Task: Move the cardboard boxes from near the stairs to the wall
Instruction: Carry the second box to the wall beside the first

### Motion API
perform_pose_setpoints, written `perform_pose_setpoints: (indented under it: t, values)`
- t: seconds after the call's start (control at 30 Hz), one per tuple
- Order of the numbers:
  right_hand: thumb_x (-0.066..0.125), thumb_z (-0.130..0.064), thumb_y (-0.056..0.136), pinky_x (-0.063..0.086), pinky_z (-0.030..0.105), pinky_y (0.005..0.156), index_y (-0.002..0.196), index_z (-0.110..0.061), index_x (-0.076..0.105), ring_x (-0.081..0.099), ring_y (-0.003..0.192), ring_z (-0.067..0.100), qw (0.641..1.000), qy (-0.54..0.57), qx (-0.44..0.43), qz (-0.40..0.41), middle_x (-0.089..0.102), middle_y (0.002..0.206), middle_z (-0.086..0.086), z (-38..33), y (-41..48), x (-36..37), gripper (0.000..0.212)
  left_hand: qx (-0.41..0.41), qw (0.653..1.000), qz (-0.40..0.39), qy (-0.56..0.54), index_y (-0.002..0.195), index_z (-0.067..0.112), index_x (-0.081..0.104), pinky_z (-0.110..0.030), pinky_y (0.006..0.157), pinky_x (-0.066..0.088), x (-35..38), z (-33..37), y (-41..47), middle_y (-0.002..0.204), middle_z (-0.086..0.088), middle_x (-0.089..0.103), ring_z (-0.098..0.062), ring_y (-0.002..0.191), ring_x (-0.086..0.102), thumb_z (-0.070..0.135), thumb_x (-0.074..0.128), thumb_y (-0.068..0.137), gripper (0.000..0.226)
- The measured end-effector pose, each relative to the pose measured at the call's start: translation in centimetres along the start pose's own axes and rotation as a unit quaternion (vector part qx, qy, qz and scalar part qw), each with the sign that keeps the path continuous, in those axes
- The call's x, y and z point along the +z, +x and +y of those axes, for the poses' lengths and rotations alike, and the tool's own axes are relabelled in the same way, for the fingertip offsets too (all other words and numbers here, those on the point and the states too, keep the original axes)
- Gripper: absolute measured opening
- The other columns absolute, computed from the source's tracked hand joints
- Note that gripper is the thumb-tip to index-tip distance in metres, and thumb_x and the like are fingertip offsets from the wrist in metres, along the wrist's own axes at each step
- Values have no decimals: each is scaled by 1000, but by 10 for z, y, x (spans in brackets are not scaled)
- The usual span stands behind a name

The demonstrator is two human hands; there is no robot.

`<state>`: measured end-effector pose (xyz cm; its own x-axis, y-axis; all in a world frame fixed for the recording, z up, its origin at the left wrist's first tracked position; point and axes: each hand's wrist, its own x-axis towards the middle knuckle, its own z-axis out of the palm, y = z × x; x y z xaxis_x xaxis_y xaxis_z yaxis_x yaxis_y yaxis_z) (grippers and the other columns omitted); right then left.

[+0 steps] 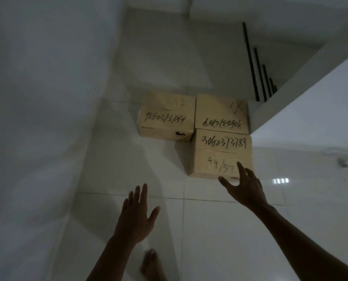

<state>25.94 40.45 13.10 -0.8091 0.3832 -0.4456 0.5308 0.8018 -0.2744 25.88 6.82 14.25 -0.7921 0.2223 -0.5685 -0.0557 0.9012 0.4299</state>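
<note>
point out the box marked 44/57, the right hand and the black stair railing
box marked 44/57 (pixel 219 157): head view, on its top face between the two lines of writing
right hand (pixel 246 187): head view, on the back of the hand
black stair railing (pixel 251 63): head view, on the tallest bar

Open tiled floor (pixel 219 230) lies between both spread hands and the nearest box (pixel 219 157), whose front and left sides are unobstructed. Its far side abuts the rear right box (pixel 221 114); the stair wall (pixel 303 102) closes the right rear, and the rear left box (pixel 167 116) stands alongside.
</note>
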Motion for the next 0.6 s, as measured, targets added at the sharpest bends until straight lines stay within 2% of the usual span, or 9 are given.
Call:
perform_pose_setpoints:
  t: [0.07,0.23,0.33,0.43,0.53,0.6]
  values:
    - [39,-97,64,53,61,94,154,-29,22,53,129,39,1000,17,7,0,48,148,16,17,38,5,114,-7,1000,-17,-11,156,19,-8,-42,123,13,0,8,36,165,-10,2,-30,152,6,56,37,96,83]
    - [47,-96,63,56,60,89,150,-35,26,60,123,36,997,66,36,-22,57,141,10,66,114,22,108,-15,998,-56,-8,156,16,-3,-47,119,28,18,29,116,163,-16,14,-34,148,23,57,41,94,86]
    - [51,-95,61,55,61,90,153,-28,23,56,126,42,994,83,72,-27,50,145,19,80,155,19,117,-41,996,-70,-49,156,18,-3,-48,118,30,31,53,173,164,-13,13,-32,148,25,60,39,93,86]
    - [58,-87,64,53,60,93,153,-20,25,52,125,45,989,101,103,-21,47,142,23,95,202,22,116,-57,991,-67,-101,156,23,-1,-46,115,30,47,79,236,165,-10,12,-31,147,28,65,32,93,83]
    - [56,-99,47,57,57,88,146,-18,32,59,119,42,980,137,144,-12,55,137,19,133,253,39,131,-96,980,-75,-158,156,23,2,-43,116,26,72,96,307,165,-8,13,-29,148,25,67,28,92,82]
    - [61,-97,40,56,56,92,148,-12,30,57,123,43,964,184,192,-19,53,141,20,155,279,52,142,-131,966,-69,-211,156,25,7,-43,116,26,95,106,349,164,-7,17,-29,148,25,72,31,89,85]
